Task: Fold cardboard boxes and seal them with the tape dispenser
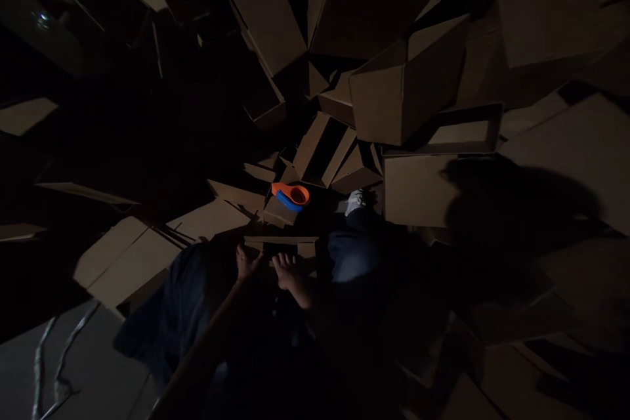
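The scene is very dark. My left hand (246,262) and my right hand (288,272) rest close together on a flat piece of cardboard (280,244) lying between my knees. The fingers of both hands look curled over the cardboard's near edge, but the dim light hides the grip. Just beyond the cardboard lies an orange and blue tape dispenser (291,196), untouched by either hand. My legs in dark blue trousers (344,256) frame the hands, with a white shoe (355,201) to the right.
Many brown cardboard boxes, folded and flat, are piled all around: a large open box (403,85) at the upper right, flattened sheets (128,256) at the left, an open small box (322,147) behind the dispenser. A grey floor patch (73,367) shows at the lower left.
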Demonstrator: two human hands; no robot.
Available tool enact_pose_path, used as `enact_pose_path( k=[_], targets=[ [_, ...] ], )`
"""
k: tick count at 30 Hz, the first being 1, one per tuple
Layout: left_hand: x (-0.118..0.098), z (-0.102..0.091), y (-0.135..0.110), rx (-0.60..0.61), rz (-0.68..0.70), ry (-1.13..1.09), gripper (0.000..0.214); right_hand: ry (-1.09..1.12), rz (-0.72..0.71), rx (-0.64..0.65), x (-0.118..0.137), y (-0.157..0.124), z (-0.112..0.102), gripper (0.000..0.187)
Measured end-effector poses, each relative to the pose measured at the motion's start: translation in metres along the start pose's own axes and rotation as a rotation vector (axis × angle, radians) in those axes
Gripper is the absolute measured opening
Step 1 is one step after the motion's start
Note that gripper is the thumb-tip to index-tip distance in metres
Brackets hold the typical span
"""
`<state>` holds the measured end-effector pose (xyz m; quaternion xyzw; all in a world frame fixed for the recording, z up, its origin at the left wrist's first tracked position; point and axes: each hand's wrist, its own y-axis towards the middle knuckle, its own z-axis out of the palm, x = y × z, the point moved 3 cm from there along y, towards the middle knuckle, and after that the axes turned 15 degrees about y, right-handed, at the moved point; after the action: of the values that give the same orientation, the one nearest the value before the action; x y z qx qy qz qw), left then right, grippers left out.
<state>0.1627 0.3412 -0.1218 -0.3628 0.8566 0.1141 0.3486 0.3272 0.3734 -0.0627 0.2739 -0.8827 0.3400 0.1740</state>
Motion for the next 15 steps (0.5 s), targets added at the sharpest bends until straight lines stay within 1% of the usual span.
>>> enact_pose_path(
  k=[3,6,8,10,12,15],
  targets=[
    [-0.003,-0.004,0.001,0.017,-0.065,-0.032,0.079,0.031,0.038,-0.093,-0.002,0.006,0.012,0.081],
    [-0.008,-0.015,0.005,0.047,-0.105,-0.086,0.070,0.065,0.070,-0.105,-0.002,0.010,0.021,0.076],
    [-0.013,-0.028,0.008,-0.002,-0.056,-0.119,0.064,0.060,0.085,-0.094,-0.001,0.012,0.021,0.075],
    [-0.019,-0.040,0.009,-0.049,0.034,-0.130,0.058,0.043,0.100,-0.072,0.000,0.011,0.019,0.074],
    [-0.024,-0.048,0.009,-0.036,0.096,-0.135,0.056,0.028,0.110,-0.037,0.002,0.010,0.016,0.075],
    [-0.028,-0.051,0.008,0.000,0.104,-0.158,0.067,0.014,0.116,0.004,0.002,0.009,0.014,0.077]
  ],
)
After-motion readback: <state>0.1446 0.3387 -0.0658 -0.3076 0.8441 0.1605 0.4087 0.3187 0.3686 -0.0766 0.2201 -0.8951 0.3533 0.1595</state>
